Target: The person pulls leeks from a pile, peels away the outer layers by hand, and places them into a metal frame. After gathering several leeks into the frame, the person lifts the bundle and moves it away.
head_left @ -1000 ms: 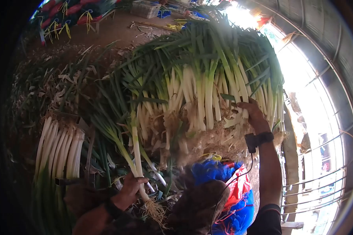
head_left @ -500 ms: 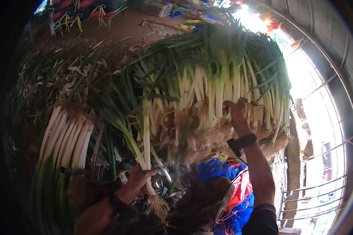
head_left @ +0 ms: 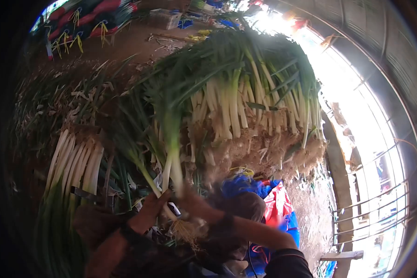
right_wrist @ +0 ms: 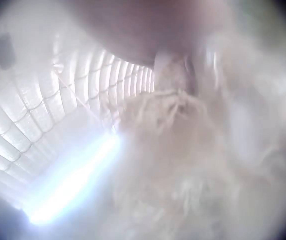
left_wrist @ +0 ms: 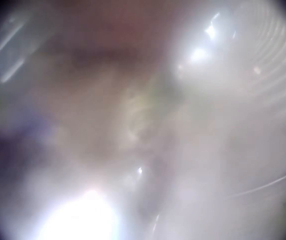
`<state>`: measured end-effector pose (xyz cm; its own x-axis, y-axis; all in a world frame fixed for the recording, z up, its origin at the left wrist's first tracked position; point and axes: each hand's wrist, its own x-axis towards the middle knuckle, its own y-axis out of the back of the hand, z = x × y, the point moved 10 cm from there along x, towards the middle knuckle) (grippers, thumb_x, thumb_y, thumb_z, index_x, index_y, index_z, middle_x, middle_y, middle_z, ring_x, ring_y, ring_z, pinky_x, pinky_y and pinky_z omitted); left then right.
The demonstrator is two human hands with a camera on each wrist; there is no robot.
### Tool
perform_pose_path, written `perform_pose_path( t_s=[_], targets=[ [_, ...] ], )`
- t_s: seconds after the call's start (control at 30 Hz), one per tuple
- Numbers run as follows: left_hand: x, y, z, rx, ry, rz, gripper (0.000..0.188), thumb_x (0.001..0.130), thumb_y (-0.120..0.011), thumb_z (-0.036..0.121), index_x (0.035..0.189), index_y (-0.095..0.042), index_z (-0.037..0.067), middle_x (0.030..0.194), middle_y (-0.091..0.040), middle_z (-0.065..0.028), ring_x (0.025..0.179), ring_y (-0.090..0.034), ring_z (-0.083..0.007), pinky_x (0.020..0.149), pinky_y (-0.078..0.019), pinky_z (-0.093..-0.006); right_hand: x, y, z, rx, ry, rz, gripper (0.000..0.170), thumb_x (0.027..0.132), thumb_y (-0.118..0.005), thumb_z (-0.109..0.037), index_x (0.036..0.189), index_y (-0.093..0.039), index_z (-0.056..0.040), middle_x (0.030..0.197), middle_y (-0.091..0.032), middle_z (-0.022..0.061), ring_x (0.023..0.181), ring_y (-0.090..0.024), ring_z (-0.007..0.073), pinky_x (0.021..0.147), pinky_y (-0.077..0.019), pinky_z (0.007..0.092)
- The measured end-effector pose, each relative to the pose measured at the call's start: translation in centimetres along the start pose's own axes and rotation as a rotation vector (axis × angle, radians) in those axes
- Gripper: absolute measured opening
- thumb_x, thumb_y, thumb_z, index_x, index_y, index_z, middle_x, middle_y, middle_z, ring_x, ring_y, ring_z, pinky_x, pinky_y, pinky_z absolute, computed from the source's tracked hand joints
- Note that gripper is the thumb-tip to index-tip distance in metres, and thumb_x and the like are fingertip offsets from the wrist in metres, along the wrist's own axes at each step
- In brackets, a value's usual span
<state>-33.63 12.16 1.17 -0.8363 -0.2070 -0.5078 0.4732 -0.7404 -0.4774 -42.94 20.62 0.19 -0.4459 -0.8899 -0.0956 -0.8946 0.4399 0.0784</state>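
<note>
In the head view my left hand (head_left: 149, 212) grips a green onion (head_left: 166, 176) near its root end, and its bushy roots (head_left: 185, 230) hang below. Close beside it, the right hand (head_left: 193, 204), blurred, holds another long green onion (head_left: 175, 160) low on the white stalk, leaves pointing away. The right wrist view shows a white root end (right_wrist: 175, 77) with pale roots sticking out under the blurred hand. The left wrist view is too hazy to show the left hand's fingers. A big pile of green onions (head_left: 231, 104) lies ahead, roots toward me.
At left, a row of clean white green onions (head_left: 74, 162) lies by a metal frame (head_left: 82, 193). Leaf scraps (head_left: 69, 92) cover the ground behind. Blue and red netting (head_left: 279, 204) lies at my right knee. Filled net bags (head_left: 90, 21) are stacked at the far left.
My right hand has come from the pile down and left to beside the left hand, bringing a green onion. The left hand keeps its grip in nearly the same place.
</note>
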Motion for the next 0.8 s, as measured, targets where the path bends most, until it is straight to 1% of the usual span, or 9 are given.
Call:
perform_pose_path(
  t_s=[0.03,0.13,0.3,0.37,0.43,0.57,0.6,0.63,0.8],
  targets=[
    [1.6,2.7,-4.1,-0.014,0.072,0.031,0.034,0.091,-0.068,0.027,0.111,-0.058,0.001,0.092,-0.065,-0.0052,0.087,-0.065,-0.0163,0.071,-0.0554,-0.0330,0.9,-3.2,6.1,-0.308,-0.323,-0.177,0.068,0.095,-0.059,-0.019,0.149,-0.023,-0.0025,0.126,-0.055,0.0087,0.104,-0.057,0.0185,0.085,-0.0504,0.0319],
    [-0.2,4.0,-8.2,0.051,0.001,0.142,0.041,0.092,-0.066,0.034,0.119,-0.061,0.004,0.103,-0.066,-0.0054,0.089,-0.065,-0.0160,0.077,-0.0537,-0.0322,-4.2,-8.1,8.0,0.236,-0.141,-0.215,0.067,0.096,-0.056,-0.017,0.151,-0.019,-0.0033,0.124,-0.054,0.0095,0.101,-0.056,0.0158,0.085,-0.0507,0.0291],
    [-2.1,4.5,-9.3,0.026,0.029,0.037,0.041,0.089,-0.070,0.031,0.122,-0.063,0.006,0.103,-0.067,-0.0042,0.088,-0.065,-0.0118,0.075,-0.0535,-0.0295,-9.4,-10.2,3.9,0.171,-0.381,-0.553,0.044,0.100,-0.049,-0.015,0.142,-0.039,-0.0030,0.128,-0.054,0.0118,0.102,-0.061,0.0203,0.083,-0.0538,0.0339],
    [-2.3,4.6,-7.4,0.266,-0.091,-0.081,0.040,0.089,-0.070,0.026,0.121,-0.062,0.003,0.101,-0.067,-0.0056,0.087,-0.066,-0.0136,0.075,-0.0539,-0.0298,-10.8,-9.9,-11.7,-0.902,0.855,-0.583,0.040,0.098,-0.052,-0.015,0.135,-0.046,-0.0015,0.130,-0.055,0.0140,0.109,-0.060,0.0299,0.089,-0.0516,0.0392],
    [-2.2,5.3,-6.4,0.293,-0.129,-0.059,0.039,0.089,-0.069,0.024,0.122,-0.062,0.003,0.101,-0.068,-0.0061,0.087,-0.066,-0.0150,0.077,-0.0539,-0.0302,-7.0,-6.7,-8.5,-0.491,-0.085,-0.811,0.055,0.088,-0.065,-0.021,0.137,-0.047,-0.0047,0.139,-0.050,0.0151,0.125,-0.050,0.0346,0.101,-0.0433,0.0437],
    [-7.3,3.3,0.3,0.486,-0.398,-0.138,0.029,0.091,-0.064,0.019,0.111,-0.065,-0.002,0.095,-0.069,-0.0073,0.077,-0.065,-0.0140,0.070,-0.0541,-0.0281,-2.7,-3.3,-9.1,-0.639,-0.220,-0.234,0.071,0.077,-0.075,-0.027,0.140,-0.046,-0.0104,0.148,-0.041,0.0148,0.136,-0.037,0.0331,0.110,-0.0330,0.0442],
    [-8.7,2.2,1.3,0.688,-0.577,-0.237,0.026,0.091,-0.064,0.020,0.105,-0.067,-0.002,0.091,-0.069,-0.0075,0.071,-0.065,-0.0125,0.066,-0.0537,-0.0269,-1.7,-4.8,-11.6,-0.900,0.169,-0.133,0.076,0.072,-0.078,-0.028,0.139,-0.047,-0.0109,0.145,-0.044,0.0145,0.132,-0.042,0.0333,0.108,-0.0356,0.0449],
    [-11.4,1.4,0.8,0.291,0.068,0.042,0.027,0.090,-0.064,0.023,0.097,-0.069,-0.003,0.083,-0.068,-0.0069,0.068,-0.063,-0.0093,0.061,-0.0517,-0.0245,-2.6,-7.0,-14.3,-1.134,0.568,-0.018,0.081,0.067,-0.081,-0.029,0.139,-0.048,-0.0115,0.142,-0.048,0.0143,0.129,-0.047,0.0335,0.106,-0.0381,0.0455],
    [-21.1,-0.6,2.5,0.781,0.024,0.044,0.036,0.090,-0.065,0.030,0.106,-0.066,-0.002,0.087,-0.067,-0.0087,0.079,-0.065,-0.0143,0.068,-0.0525,-0.0290,-7.3,-17.9,-15.4,-0.834,0.990,-0.414,0.079,0.064,-0.080,-0.028,0.134,-0.052,-0.0048,0.131,-0.057,0.0164,0.123,-0.052,0.0335,0.104,-0.0381,0.0481]
  ],
)
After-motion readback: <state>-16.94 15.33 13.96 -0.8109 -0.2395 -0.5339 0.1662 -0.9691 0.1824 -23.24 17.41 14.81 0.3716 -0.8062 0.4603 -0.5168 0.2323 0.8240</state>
